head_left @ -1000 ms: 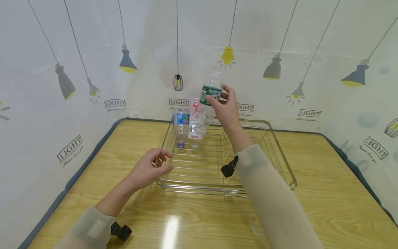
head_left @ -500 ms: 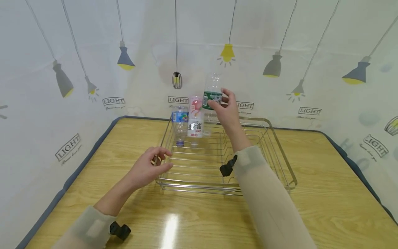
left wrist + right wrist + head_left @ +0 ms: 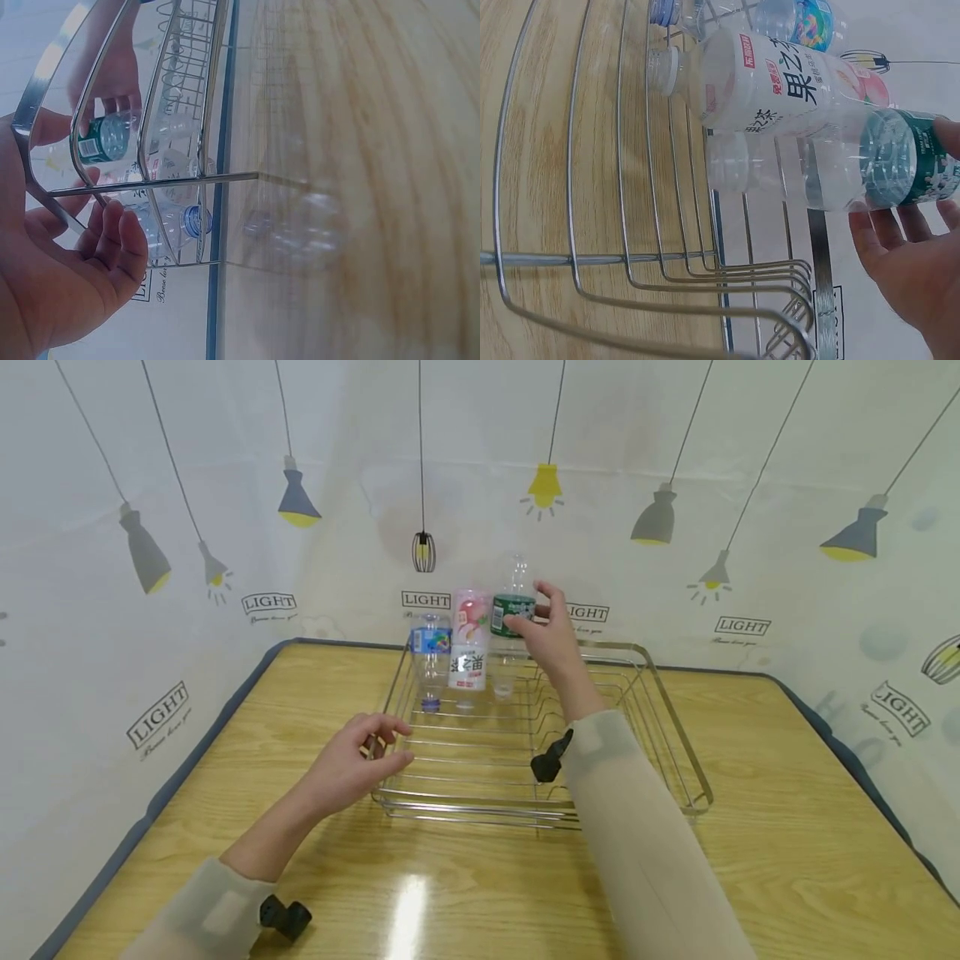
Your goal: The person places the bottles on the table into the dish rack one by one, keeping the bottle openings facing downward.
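Note:
My right hand (image 3: pixel 556 633) grips a clear plastic bottle with a green label (image 3: pixel 513 615), held upside down at the back of a wire rack (image 3: pixel 645 653). Its cap end points down, close to the rack's wires; whether it touches them I cannot tell. Just left of it a bottle with a pink and white label (image 3: pixel 469 643) stands upside down in the rack. Beside that stands another inverted bottle, blue-labelled with a blue cap (image 3: pixel 431 643). My left hand (image 3: pixel 358 766) is at the rack's left side, fingers loosely bent and holding nothing. In the left wrist view its fingertips (image 3: pixel 129 238) are near the rack's wires.
The rack stands on a wood-grain table (image 3: pixel 480 893). Wavy wire dividers (image 3: pixel 555 727) fill its right half. A wall cloth (image 3: pixel 360 460) printed with lamps hangs behind the table.
My right hand has lowered the green-labelled bottle from a tilted position to nearly vertical beside the pink-labelled one. My left hand has stayed by the rack's left side.

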The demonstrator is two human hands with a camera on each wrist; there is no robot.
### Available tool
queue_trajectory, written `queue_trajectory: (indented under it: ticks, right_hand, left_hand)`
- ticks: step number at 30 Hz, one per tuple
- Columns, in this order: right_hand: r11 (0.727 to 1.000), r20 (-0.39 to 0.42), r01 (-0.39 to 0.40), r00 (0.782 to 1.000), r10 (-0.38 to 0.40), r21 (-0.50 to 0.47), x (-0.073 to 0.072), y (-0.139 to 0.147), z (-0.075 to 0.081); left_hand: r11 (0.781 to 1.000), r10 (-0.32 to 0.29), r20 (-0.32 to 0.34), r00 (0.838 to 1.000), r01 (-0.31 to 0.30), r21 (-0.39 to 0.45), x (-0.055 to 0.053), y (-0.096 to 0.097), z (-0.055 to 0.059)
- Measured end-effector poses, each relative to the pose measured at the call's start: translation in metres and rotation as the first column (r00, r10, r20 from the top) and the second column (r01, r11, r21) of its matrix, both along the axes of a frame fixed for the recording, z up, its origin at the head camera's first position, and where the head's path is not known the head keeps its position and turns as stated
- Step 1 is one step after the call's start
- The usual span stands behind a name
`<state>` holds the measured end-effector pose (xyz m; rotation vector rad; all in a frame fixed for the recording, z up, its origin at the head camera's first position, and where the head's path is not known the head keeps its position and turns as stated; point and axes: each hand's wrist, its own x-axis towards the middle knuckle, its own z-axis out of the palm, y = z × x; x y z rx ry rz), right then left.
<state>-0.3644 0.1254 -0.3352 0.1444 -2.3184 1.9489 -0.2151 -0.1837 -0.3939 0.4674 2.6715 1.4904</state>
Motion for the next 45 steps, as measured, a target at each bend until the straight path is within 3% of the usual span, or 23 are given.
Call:
queue_trajectory:
  ticks: [22, 45]
  right_hand:
    - [0.995, 0.117, -0.043, 0.993, 0.032, 0.092, -0.0011, 0.0013, -0.0042]
    - [0.982, 0.111, -0.055, 0.993, 0.035, 0.18, 0.0009, 0.0027, -0.0079]
  left_hand:
    - [1.0, 0.003, -0.003, 1.0, -0.003, -0.01, 0.0, 0.0004, -0.0005]
    - [1.0, 0.006, 0.006, 1.0, -0.006, -0.008, 0.0005, 0.0009, 0.0]
